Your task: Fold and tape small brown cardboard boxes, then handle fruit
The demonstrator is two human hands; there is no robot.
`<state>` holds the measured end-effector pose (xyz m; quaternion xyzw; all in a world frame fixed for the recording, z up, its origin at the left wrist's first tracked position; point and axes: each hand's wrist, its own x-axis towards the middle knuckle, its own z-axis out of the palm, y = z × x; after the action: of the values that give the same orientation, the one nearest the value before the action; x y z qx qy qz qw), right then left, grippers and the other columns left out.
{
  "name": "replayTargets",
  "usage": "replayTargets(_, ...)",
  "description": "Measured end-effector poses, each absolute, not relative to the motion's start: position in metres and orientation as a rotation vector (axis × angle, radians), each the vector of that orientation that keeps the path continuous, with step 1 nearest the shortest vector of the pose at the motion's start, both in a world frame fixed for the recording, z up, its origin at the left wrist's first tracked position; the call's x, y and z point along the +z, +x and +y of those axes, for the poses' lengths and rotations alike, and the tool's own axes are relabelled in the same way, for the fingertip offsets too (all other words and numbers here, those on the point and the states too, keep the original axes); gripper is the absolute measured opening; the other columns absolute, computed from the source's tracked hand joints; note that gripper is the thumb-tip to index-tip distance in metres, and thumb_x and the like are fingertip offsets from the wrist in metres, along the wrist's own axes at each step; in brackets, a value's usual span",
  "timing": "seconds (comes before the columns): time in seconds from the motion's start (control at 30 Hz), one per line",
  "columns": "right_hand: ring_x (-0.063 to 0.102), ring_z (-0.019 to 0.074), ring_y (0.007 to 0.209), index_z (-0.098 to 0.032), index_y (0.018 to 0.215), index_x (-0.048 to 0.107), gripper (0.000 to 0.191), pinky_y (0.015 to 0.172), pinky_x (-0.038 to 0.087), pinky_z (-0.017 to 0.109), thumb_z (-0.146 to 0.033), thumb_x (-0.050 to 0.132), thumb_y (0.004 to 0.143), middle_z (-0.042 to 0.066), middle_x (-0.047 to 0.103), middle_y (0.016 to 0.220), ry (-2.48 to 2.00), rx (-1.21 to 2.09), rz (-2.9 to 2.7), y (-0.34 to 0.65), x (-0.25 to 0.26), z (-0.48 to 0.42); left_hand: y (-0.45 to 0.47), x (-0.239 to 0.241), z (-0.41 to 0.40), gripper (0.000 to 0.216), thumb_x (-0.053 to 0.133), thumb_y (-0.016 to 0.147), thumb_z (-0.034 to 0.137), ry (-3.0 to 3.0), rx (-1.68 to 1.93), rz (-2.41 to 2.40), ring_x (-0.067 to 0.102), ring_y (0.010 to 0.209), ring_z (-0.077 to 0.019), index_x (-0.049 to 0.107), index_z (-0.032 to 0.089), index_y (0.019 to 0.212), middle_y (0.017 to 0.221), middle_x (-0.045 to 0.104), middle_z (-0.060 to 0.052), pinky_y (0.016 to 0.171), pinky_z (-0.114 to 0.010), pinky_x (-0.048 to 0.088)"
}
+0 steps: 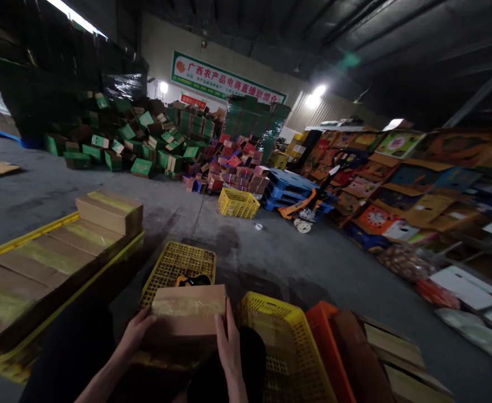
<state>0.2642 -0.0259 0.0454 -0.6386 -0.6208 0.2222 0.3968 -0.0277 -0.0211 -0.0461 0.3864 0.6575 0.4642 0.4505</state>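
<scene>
A taped cardboard box (pixel 189 309) is held level in front of me, one hand at each end. My left hand (pixel 137 329) is closed on its left end, while my right hand (pixel 229 338) presses the right end with the fingers extended along it. Just behind the box lies an orange and black object (pixel 193 280), partly hidden and too blurred to name. It rests on an overturned yellow plastic crate (pixel 184 258). Close to my right hand stands an open yellow crate (pixel 308 336) with a cardboard box (pixel 271 336) inside.
To the left, a long yellow crate (pixel 115 260) holds several taped boxes. An orange crate (pixel 329 352) with cardboard boxes stands at the right. Farther off are a yellow basket (pixel 239 204), an orange pallet jack (pixel 302 207), blue pallets (pixel 287 179) and piled green boxes (pixel 140 167).
</scene>
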Motion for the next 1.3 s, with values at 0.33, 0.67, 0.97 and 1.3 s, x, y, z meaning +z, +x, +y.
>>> replayTargets(0.33,0.045,0.0311,0.142,-0.009,0.148,0.048,0.091,0.112,0.042,0.046,-0.077,0.024,0.093,0.017,0.050,0.150,-1.769,0.600,-1.455,0.238,-0.076,-0.023,-0.049,-0.069,-0.046,0.073,0.052,0.080,0.052,1.299,1.012,1.912,0.064,0.116,-0.0350,0.052,0.012,0.141,0.115,0.066,-0.012,0.103,-0.049,0.049)
replayTargets(0.67,0.037,0.0287,0.147,-0.009,0.156,0.033,0.071,0.116,0.037,0.045,-0.056,0.019,0.104,0.018,0.036,0.159,-1.747,0.277,-1.620,0.226,-0.085,-0.029,-0.032,-0.092,-0.072,0.075,0.040,0.100,0.047,1.899,1.005,2.005,0.046,0.140,-0.0351,0.011,0.012,0.160,0.157,0.036,-0.024,0.107,-0.049,0.048)
replayTargets(0.97,0.012,0.0353,0.154,-0.007,0.154,0.036,0.069,0.116,0.030,0.060,-0.053,0.023,0.104,0.018,0.036,0.159,-1.817,0.062,-1.853,0.206,-0.049,-0.044,-0.031,-0.059,-0.077,0.070,0.038,0.102,0.047,2.212,0.884,2.097,0.024,0.152,-0.0340,0.021,0.009,0.158,0.163,0.028,-0.022,0.117,-0.052,0.036)
replayTargets(1.3,0.022,0.0319,0.152,-0.009,0.155,0.034,0.063,0.118,0.024,0.061,-0.046,0.022,0.106,0.018,0.035,0.160,-1.893,0.074,-2.013,0.190,-0.032,-0.056,0.001,-0.055,-0.074,0.071,0.048,0.098,0.048,2.309,0.826,2.075,0.030,0.149,-0.0387,0.039,0.001,0.150,0.157,0.035,-0.027,0.119,-0.055,0.030)
